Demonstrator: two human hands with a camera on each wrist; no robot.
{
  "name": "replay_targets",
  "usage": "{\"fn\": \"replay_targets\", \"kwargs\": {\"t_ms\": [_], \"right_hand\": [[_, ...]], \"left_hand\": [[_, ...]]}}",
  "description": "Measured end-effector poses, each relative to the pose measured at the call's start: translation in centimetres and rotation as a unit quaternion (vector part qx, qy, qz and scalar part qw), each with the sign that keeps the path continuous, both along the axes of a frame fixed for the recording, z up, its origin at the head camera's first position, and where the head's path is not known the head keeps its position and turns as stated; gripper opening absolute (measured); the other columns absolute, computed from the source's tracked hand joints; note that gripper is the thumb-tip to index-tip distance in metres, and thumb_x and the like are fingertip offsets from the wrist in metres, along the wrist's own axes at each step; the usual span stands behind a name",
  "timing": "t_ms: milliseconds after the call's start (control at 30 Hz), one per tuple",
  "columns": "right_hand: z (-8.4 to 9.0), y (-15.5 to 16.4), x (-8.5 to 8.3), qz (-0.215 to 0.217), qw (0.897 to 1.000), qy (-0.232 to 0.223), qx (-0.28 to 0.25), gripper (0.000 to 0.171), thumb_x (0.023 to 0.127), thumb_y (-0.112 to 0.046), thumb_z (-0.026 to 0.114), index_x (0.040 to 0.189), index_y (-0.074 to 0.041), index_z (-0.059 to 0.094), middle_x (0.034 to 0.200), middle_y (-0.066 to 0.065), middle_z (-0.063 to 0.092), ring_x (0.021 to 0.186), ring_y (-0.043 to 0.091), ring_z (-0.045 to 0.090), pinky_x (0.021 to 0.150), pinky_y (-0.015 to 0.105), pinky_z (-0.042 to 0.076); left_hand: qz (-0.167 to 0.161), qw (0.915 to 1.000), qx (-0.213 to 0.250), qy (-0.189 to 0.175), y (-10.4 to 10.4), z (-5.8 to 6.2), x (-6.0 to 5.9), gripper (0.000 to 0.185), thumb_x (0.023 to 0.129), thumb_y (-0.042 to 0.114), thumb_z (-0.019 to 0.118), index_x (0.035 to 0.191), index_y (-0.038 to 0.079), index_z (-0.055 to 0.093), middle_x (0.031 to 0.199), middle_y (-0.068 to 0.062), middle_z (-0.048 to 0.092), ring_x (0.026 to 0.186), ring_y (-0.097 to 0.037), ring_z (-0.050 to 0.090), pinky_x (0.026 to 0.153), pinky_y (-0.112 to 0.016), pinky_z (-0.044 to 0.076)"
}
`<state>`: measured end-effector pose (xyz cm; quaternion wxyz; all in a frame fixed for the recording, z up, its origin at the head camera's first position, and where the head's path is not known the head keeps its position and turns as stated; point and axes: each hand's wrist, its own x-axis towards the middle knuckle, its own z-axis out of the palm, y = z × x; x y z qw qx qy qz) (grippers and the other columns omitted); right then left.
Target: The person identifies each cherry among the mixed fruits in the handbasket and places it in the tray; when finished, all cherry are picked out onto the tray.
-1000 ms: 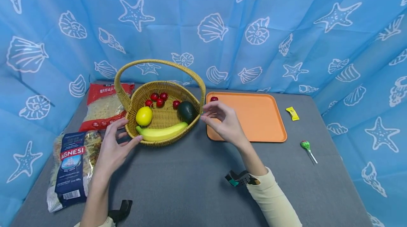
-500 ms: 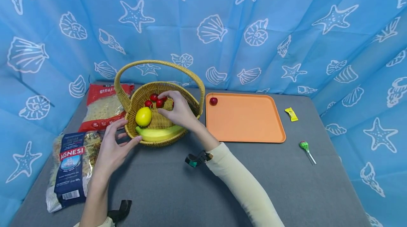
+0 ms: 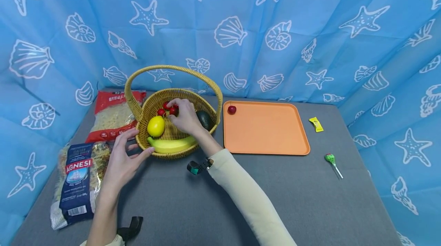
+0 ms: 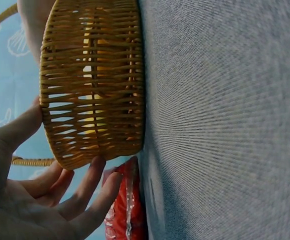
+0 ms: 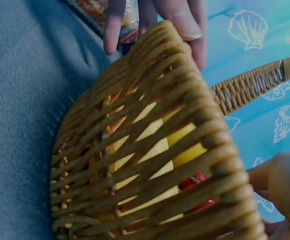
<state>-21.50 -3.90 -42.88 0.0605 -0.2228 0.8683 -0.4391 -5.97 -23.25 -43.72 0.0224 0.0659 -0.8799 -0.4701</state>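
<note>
A wicker basket [image 3: 167,155] holds a lemon [image 3: 156,126], a banana [image 3: 172,145], an avocado [image 3: 204,119] and several cherries [image 3: 161,112]. My left hand [image 3: 124,162] holds the basket's near left side, with the thumb at its rim and the fingers against the outer wall in the left wrist view. Inside the basket, my right hand [image 3: 187,118] has its thumb and fingertips at the cherries on the far side. Whether it pinches one is unclear; its palm is not visible. A single cherry [image 3: 232,109] lies on the orange tray [image 3: 267,131].
Left of the basket lie a red-topped food bag [image 3: 111,118] and a blue pasta bag [image 3: 77,181]. A yellow wrapped candy [image 3: 316,124] and a green lollipop [image 3: 330,159] lie right of the tray. The basket handle [image 3: 172,67] arches over the back.
My right hand has moved left from the tray's edge into the basket, then slightly farther toward the cherries. The cherry on the tray is now in full view. My left hand stays put.
</note>
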Motion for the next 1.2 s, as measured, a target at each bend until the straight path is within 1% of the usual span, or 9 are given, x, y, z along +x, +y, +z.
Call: {"fn": "replay_targets", "kwargs": {"t_ms": [167, 233, 300, 400, 467, 533, 833, 933, 1200], "right_hand": [[0.2, -0.1, -0.2, 0.016, 1.0, -0.009, 0.014, 0.03, 0.102, 0.002, 0.066, 0.131, -0.001, 0.07, 0.117, 0.02, 0.07, 0.084, 0.02, 0.054, 0.069, 0.023, 0.039], [0.2, 0.0, -0.2, 0.025, 0.999, -0.019, 0.018, 0.032, 0.101, 0.004, 0.064, 0.132, -0.001, 0.07, 0.118, 0.021, 0.072, 0.08, 0.018, 0.051, 0.067, 0.022, 0.037], [0.1, 0.1, -0.2, 0.033, 0.999, -0.033, 0.029, 0.034, 0.099, 0.007, 0.064, 0.132, -0.001, 0.07, 0.128, 0.02, 0.071, 0.09, 0.02, 0.056, 0.074, 0.024, 0.042], [-0.1, 0.0, -0.2, 0.043, 0.997, -0.05, 0.049, 0.036, 0.098, 0.007, 0.067, 0.132, -0.001, 0.071, 0.14, 0.018, 0.067, 0.116, 0.027, 0.064, 0.094, 0.029, 0.055], [-0.1, -0.1, -0.2, 0.051, 0.995, -0.067, 0.062, 0.034, 0.098, 0.004, 0.071, 0.131, -0.002, 0.071, 0.143, 0.017, 0.067, 0.133, 0.03, 0.063, 0.108, 0.037, 0.058], [0.0, -0.2, -0.1, 0.057, 0.992, -0.087, 0.073, 0.033, 0.098, -0.001, 0.075, 0.131, -0.004, 0.071, 0.141, 0.016, 0.068, 0.136, 0.03, 0.063, 0.113, 0.041, 0.058], [-0.5, -0.3, 0.3, 0.048, 0.982, -0.163, 0.082, 0.031, 0.096, -0.006, 0.082, 0.126, -0.005, 0.072, 0.128, 0.011, 0.074, 0.115, 0.024, 0.068, 0.101, 0.034, 0.061], [-0.5, -0.3, 0.4, 0.044, 0.983, -0.161, 0.079, 0.029, 0.096, -0.006, 0.082, 0.124, -0.006, 0.073, 0.125, 0.011, 0.074, 0.11, 0.02, 0.067, 0.097, 0.031, 0.06], [0.8, 0.7, 1.2, 0.055, 0.987, -0.144, 0.052, 0.028, 0.099, -0.007, 0.078, 0.126, -0.006, 0.073, 0.119, 0.013, 0.071, 0.094, 0.018, 0.061, 0.07, 0.023, 0.049]], "left_hand": [[0.001, 1.0, 0.001, 0.006, 0.1, 0.0, 0.0, 0.08, 0.101, 0.033, 0.08, 0.164, 0.006, 0.039, 0.167, -0.027, 0.036, 0.132, -0.054, 0.061, 0.101, -0.06, 0.064], [0.001, 1.0, 0.001, 0.007, 0.2, 0.0, 0.0, 0.08, 0.1, 0.033, 0.08, 0.164, 0.005, 0.039, 0.167, -0.027, 0.036, 0.132, -0.054, 0.061, 0.101, -0.061, 0.063], [0.002, 1.0, 0.001, 0.007, 0.2, -0.1, 0.0, 0.08, 0.1, 0.033, 0.08, 0.164, 0.005, 0.039, 0.167, -0.027, 0.036, 0.132, -0.054, 0.061, 0.101, -0.061, 0.063], [0.003, 1.0, 0.0, 0.004, 0.2, -0.1, 0.0, 0.081, 0.1, 0.034, 0.08, 0.164, 0.006, 0.039, 0.167, -0.027, 0.036, 0.132, -0.054, 0.061, 0.101, -0.06, 0.064], [0.005, 1.0, -0.002, 0.001, 0.2, -0.1, 0.0, 0.081, 0.1, 0.035, 0.08, 0.165, 0.007, 0.039, 0.167, -0.026, 0.035, 0.133, -0.053, 0.061, 0.101, -0.059, 0.064], [0.006, 1.0, -0.002, -0.003, 0.2, -0.1, 0.0, 0.081, 0.1, 0.036, 0.08, 0.165, 0.008, 0.039, 0.168, -0.026, 0.035, 0.133, -0.053, 0.061, 0.101, -0.059, 0.064], [0.007, 0.9999, 0.0, -0.01, 0.1, -0.1, -0.1, 0.081, 0.101, 0.037, 0.079, 0.165, 0.009, 0.038, 0.169, -0.025, 0.034, 0.135, -0.053, 0.06, 0.102, -0.059, 0.064], [0.006, 0.9999, 0.002, -0.011, 0.1, 0.0, -0.1, 0.081, 0.101, 0.037, 0.079, 0.165, 0.009, 0.038, 0.169, -0.025, 0.034, 0.135, -0.052, 0.06, 0.102, -0.057, 0.065], [0.002, 1.0, 0.003, -0.006, 0.2, 0.0, 0.0, 0.081, 0.101, 0.036, 0.079, 0.165, 0.008, 0.039, 0.168, -0.026, 0.035, 0.134, -0.053, 0.06, 0.099, -0.052, 0.066]]}}
